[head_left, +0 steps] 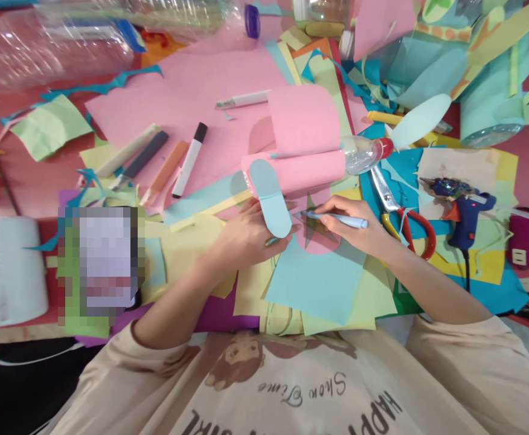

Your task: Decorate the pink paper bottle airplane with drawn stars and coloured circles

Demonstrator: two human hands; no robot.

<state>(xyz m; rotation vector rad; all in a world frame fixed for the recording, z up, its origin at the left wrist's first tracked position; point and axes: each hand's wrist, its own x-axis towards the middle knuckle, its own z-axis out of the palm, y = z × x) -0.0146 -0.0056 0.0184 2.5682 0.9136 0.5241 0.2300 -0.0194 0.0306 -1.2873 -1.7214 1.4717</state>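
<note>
My right hand point(350, 226) grips a light blue marker point(352, 222), its tip at a dark green star point(315, 232) on a pink paper circle point(332, 243). Beside the circle, my left hand point(250, 235) has its fingers curled. A blue rounded paper strip point(271, 202) partly covers them, so whatever lies between thumb and fingers cannot be made out. Just beyond both hands lies a plastic bottle point(359, 155) with a red cap, wrapped in pink paper point(307, 172). A blue paper sheet point(319, 284) is under the circle.
Scissors point(404, 214) and a blue glue gun point(468, 217) lie at the right. Several markers point(189, 160) rest on pink paper to the left. Clear bottles point(56, 54) stretch along the back. A white case point(8, 272) and a blurred phone-like object point(105, 260) sit at left.
</note>
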